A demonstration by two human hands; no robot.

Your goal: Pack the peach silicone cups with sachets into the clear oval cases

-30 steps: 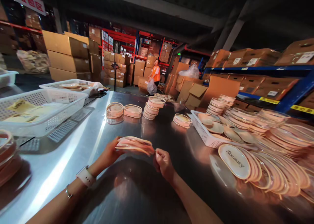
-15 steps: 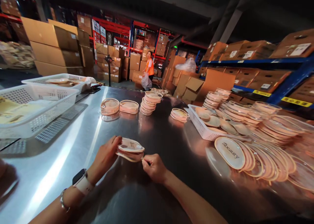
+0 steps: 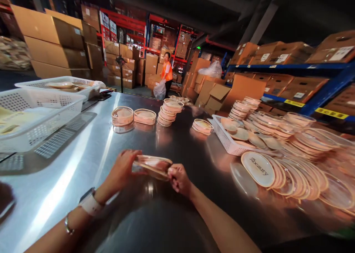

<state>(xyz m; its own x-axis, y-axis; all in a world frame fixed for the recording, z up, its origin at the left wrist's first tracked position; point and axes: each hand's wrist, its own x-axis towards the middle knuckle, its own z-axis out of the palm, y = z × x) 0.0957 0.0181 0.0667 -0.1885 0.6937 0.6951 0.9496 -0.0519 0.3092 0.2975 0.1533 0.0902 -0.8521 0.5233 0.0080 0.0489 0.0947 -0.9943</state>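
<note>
A clear, pink-tinted oval zip pouch with cream edging is held just above the metal table, tilted and slightly blurred. My left hand wraps its left end, thumb beneath and fingers on top. At its right end, my right hand is closed in a pinch on the edge; whether it grips a zip pull cannot be made out. Similar pouches stand farther back: one pouch at left, another pouch beside it, a short stack, and a separate pouch to the right.
The shiny metal table carries white baskets at left and a white basket of flat oval pieces at right. A leaning row of "beauty" pouches spreads along the right. Beyond are cartons, shelving and a person in an orange vest.
The pouch has tipped so its lettered top no longer faces me. My right hand has shifted slightly right and up along with its right end. The person in the background has moved slightly left.
</note>
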